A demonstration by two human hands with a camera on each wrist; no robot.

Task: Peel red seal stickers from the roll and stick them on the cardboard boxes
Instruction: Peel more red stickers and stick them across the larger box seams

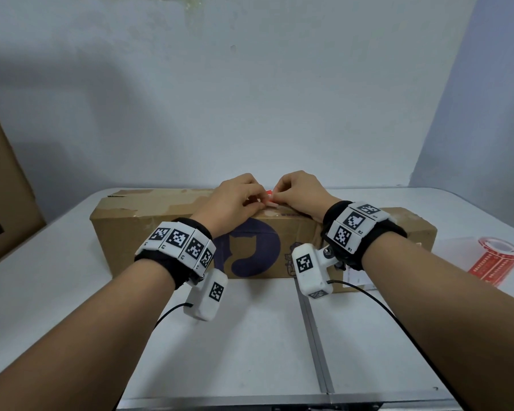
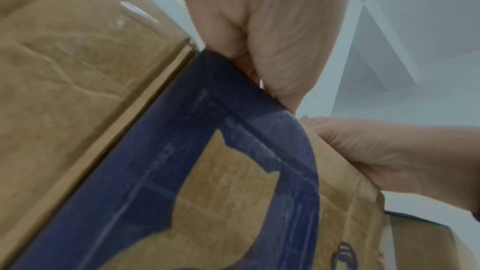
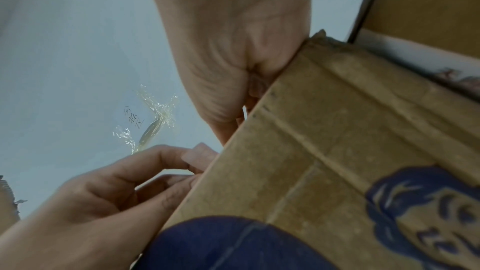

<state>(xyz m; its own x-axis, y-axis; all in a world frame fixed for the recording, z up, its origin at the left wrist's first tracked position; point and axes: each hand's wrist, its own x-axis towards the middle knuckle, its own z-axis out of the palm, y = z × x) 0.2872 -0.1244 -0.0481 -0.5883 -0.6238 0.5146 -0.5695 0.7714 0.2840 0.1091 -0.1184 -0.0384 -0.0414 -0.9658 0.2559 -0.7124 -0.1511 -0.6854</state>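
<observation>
a: item, red seal sticker [image 1: 270, 194]. status?
b: off the roll [image 1: 493, 260], pinched by both hands above the top of the cardboard box [image 1: 166, 232]; looks not yet pressed down.
a: hands?
b: left hand [image 1: 237, 200] and right hand [image 1: 298, 193] meet over the box's top, fingertips curled onto the sticker, wrists above its near edge.
a: outstanding?
b: smoothing it flat. roll waits at right on the table [image 1: 72, 292].

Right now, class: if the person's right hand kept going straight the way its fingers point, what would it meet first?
The right hand points toward the left hand across the red sticker both pinch, so probably the left fingertips, over the cardboard box; depth is unclear.
</observation>
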